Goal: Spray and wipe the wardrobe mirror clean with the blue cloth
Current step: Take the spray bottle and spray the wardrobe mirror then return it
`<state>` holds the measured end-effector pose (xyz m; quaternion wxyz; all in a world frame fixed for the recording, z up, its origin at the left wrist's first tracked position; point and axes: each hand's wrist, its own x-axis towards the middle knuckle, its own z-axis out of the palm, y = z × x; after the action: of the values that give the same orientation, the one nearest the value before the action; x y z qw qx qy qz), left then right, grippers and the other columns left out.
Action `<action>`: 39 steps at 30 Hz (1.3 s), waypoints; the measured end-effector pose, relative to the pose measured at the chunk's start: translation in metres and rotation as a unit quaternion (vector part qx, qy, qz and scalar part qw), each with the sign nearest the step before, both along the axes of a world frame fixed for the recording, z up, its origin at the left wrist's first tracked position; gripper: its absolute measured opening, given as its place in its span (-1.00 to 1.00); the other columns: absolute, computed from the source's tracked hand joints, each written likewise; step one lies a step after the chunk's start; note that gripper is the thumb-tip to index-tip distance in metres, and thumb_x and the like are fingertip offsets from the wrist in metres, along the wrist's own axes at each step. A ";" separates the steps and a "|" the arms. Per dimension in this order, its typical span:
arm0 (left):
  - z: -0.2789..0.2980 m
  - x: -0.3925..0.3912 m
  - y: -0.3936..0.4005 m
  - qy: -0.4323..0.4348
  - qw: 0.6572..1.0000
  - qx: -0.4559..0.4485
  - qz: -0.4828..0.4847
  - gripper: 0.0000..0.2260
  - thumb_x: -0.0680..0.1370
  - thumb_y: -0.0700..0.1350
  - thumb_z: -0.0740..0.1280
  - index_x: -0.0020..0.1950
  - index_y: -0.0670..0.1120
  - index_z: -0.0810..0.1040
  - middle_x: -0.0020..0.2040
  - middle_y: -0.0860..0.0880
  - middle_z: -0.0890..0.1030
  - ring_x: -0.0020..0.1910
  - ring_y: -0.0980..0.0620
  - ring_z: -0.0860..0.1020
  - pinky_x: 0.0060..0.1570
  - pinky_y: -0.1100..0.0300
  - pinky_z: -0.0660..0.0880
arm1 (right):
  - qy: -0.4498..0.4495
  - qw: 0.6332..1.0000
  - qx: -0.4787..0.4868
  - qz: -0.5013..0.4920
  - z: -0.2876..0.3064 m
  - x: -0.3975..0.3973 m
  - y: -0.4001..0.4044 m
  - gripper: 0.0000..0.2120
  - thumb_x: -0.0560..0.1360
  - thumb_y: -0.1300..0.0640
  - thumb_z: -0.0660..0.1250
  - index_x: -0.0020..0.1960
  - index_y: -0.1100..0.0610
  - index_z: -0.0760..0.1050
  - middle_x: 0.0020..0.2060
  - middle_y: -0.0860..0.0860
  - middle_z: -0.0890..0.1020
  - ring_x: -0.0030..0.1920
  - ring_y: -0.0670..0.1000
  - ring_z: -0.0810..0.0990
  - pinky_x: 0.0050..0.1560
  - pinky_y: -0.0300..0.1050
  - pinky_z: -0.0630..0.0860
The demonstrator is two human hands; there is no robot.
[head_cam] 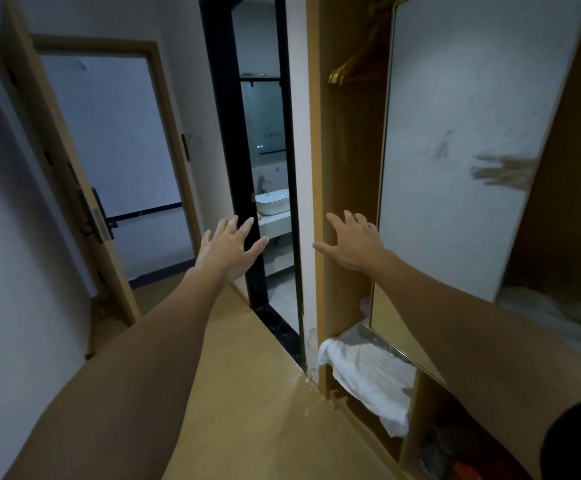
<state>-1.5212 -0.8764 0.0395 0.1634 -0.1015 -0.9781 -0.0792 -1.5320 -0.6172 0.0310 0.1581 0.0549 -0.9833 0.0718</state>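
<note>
The wardrobe mirror (455, 150) is a tall gold-framed panel on the right, smeared with pale streaks; a hand's reflection shows at its right edge. My right hand (351, 244) is stretched out, fingers spread and empty, just left of the mirror's lower left edge, in front of the open wardrobe bay. My left hand (230, 247) is also open and empty, held out in front of the black bathroom door frame. No blue cloth or spray bottle is in view.
White towels (368, 375) lie on a wardrobe shelf below the mirror. Gold hangers (355, 64) hang inside the wardrobe. A black-framed bathroom doorway (233, 168) with a washbasin (271, 201) is ahead. An open wooden door (74, 188) stands left.
</note>
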 end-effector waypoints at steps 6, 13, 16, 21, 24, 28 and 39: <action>0.016 -0.031 0.084 0.014 0.998 0.027 -0.054 -0.37 0.58 0.34 -0.04 0.59 0.10 0.01 0.61 -0.07 0.02 0.59 -0.09 -0.06 0.52 -0.18 -0.04 | 0.048 0.994 0.009 -0.101 0.022 0.017 0.070 -0.23 0.53 -0.39 0.09 0.58 -0.02 0.01 0.57 0.16 0.05 0.56 0.26 -0.03 0.52 0.27 0.03; 0.027 -0.036 0.226 0.044 0.981 0.033 -0.186 -0.38 0.59 0.34 -0.05 0.59 0.11 0.01 0.61 -0.03 0.02 0.59 -0.07 -0.06 0.51 -0.15 -0.06 | 0.051 0.975 0.019 -0.218 0.028 0.063 0.185 -0.23 0.53 -0.39 0.08 0.58 -0.01 0.00 0.57 0.17 0.06 0.55 0.25 0.00 0.52 0.23 0.05; 0.027 -0.036 0.279 0.038 0.969 0.025 -0.242 -0.37 0.59 0.33 -0.06 0.59 0.06 0.02 0.61 -0.06 0.01 0.59 -0.06 -0.06 0.53 -0.14 -0.06 | 0.039 0.961 0.021 -0.273 0.027 0.094 0.235 -0.24 0.53 -0.38 0.08 0.58 0.00 0.01 0.56 0.18 0.09 0.55 0.25 0.02 0.51 0.21 0.06; 0.021 -0.025 0.360 0.038 0.953 0.018 -0.301 -0.38 0.60 0.32 -0.05 0.60 0.07 0.02 0.61 -0.08 0.01 0.59 -0.09 -0.04 0.52 -0.17 -0.02 | 0.027 0.940 0.018 -0.340 0.023 0.143 0.301 -0.22 0.53 -0.39 0.09 0.59 -0.02 -0.01 0.57 0.17 0.08 0.56 0.25 0.01 0.53 0.22 0.05; 0.021 -0.013 0.399 0.042 0.943 0.013 -0.331 -0.38 0.60 0.32 -0.06 0.60 0.07 0.01 0.61 -0.06 0.01 0.59 -0.07 -0.04 0.51 -0.15 -0.02 | 0.023 0.925 0.013 -0.379 0.020 0.170 0.329 -0.21 0.52 -0.40 0.09 0.59 -0.02 -0.02 0.57 0.17 0.08 0.56 0.25 0.01 0.53 0.22 0.04; 0.022 -0.001 0.437 0.045 0.923 0.013 -0.383 -0.36 0.58 0.35 -0.06 0.59 0.09 0.01 0.61 -0.07 0.02 0.59 -0.09 -0.03 0.51 -0.18 0.00 | 0.022 0.901 0.014 -0.433 0.017 0.202 0.350 -0.20 0.52 -0.40 0.10 0.59 0.00 -0.01 0.56 0.18 0.11 0.55 0.25 0.05 0.52 0.21 0.08; 0.035 -0.017 0.445 0.058 0.902 0.011 -0.427 -0.39 0.59 0.34 -0.05 0.58 0.11 0.10 0.61 -0.05 0.06 0.59 -0.07 -0.04 0.51 -0.18 -0.07 | 0.047 0.873 0.013 -0.485 0.030 0.212 0.334 -0.21 0.51 -0.39 0.14 0.58 -0.01 0.03 0.55 0.17 0.15 0.53 0.25 0.12 0.49 0.20 0.13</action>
<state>-1.5378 -0.4316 0.0749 0.1719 -0.5121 -0.8287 -0.1463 -1.3201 -0.2834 0.0611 0.2184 -0.4231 -0.8789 -0.0294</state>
